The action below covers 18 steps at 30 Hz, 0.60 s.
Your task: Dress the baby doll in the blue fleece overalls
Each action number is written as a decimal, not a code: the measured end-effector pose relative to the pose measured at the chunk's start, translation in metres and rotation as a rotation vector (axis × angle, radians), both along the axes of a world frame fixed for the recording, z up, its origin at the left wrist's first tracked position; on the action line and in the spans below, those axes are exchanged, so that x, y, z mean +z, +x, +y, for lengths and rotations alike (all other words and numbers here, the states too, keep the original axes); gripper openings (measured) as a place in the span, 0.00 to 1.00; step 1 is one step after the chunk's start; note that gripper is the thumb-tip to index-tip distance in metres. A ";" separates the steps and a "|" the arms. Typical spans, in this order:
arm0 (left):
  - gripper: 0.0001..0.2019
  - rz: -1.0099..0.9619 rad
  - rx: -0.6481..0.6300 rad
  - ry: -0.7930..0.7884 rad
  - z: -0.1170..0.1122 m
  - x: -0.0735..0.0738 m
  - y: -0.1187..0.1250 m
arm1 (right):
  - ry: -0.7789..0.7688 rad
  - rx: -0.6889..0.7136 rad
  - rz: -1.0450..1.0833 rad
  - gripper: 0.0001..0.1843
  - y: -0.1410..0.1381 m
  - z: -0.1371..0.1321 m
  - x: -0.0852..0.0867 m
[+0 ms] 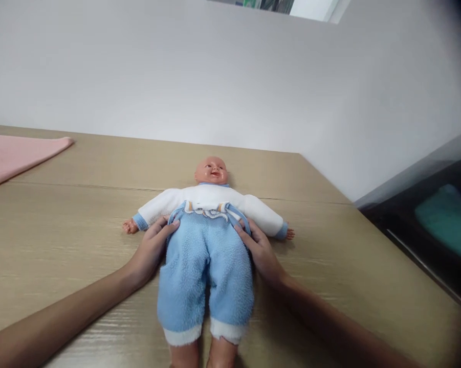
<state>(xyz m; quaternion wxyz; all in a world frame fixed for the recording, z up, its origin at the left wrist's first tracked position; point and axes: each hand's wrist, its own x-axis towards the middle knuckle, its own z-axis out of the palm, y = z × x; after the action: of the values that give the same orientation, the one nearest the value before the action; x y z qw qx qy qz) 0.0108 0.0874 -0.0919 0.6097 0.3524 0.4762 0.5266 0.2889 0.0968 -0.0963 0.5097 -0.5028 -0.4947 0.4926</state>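
A baby doll lies on its back on the table, head toward the wall, arms spread wide. It wears a white long-sleeved top with blue cuffs and fuzzy blue pants with white hems. At the left side of the pants' waist, my left hand pinches the fabric, thumb on top. My right hand grips the opposite side of the waist in the same way, its thumb on the cloth. Blue straps loop beside both hands. The doll's feet run out of view at the bottom.
A folded pink cloth lies at the table's far left. The wooden table meets a pale wall at the back. Beyond the right edge is a dark object with a blurred green patch.
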 end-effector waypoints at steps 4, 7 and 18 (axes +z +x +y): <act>0.36 -0.094 0.079 -0.065 0.001 0.004 0.001 | -0.083 -0.099 0.191 0.33 0.000 0.006 -0.001; 0.37 -0.071 0.069 -0.042 0.004 0.004 0.001 | -0.075 -0.089 0.116 0.33 0.004 0.011 0.001; 0.32 0.400 0.006 0.277 0.009 -0.012 -0.007 | 0.132 -0.160 -0.236 0.26 0.006 0.005 -0.010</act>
<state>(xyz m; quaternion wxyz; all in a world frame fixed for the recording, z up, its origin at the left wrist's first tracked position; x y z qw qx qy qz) 0.0038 0.0966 -0.1043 0.4477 0.5284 0.5117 0.5085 0.2952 0.1015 -0.1058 0.5178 -0.5601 -0.5409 0.3543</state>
